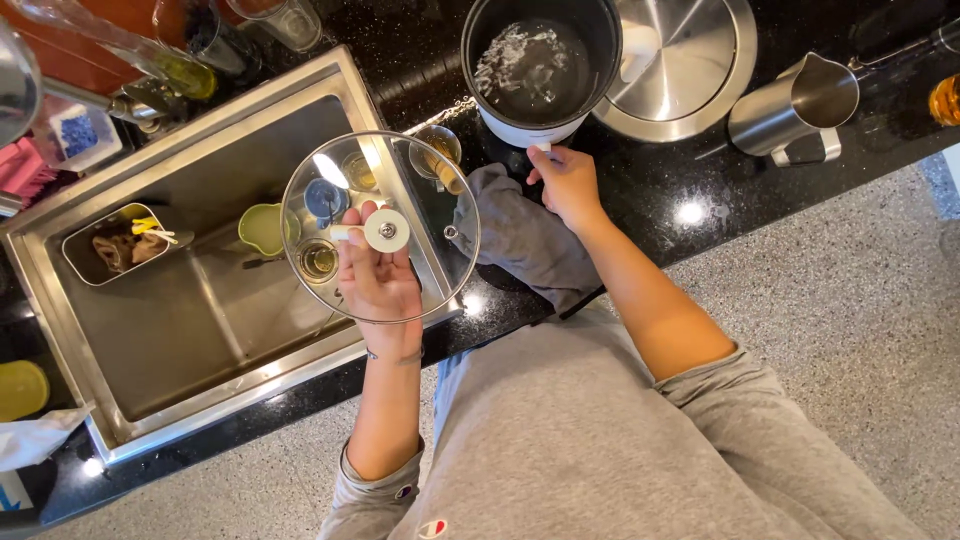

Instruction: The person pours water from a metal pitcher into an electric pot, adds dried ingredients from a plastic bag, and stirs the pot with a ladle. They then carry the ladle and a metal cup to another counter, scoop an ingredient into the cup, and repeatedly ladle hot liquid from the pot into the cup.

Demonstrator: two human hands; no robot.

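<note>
Left hand (pixel 378 280) grips the lid (pixel 380 227) by its knob, left of the pot (pixel 537 68); right hand (pixel 566 183) pinches the pot's near handle.

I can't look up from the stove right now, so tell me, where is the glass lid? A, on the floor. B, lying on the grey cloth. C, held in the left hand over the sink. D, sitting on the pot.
C: the left hand grips the glass lid by its white knob above the sink, while the pot stands uncovered.
</note>
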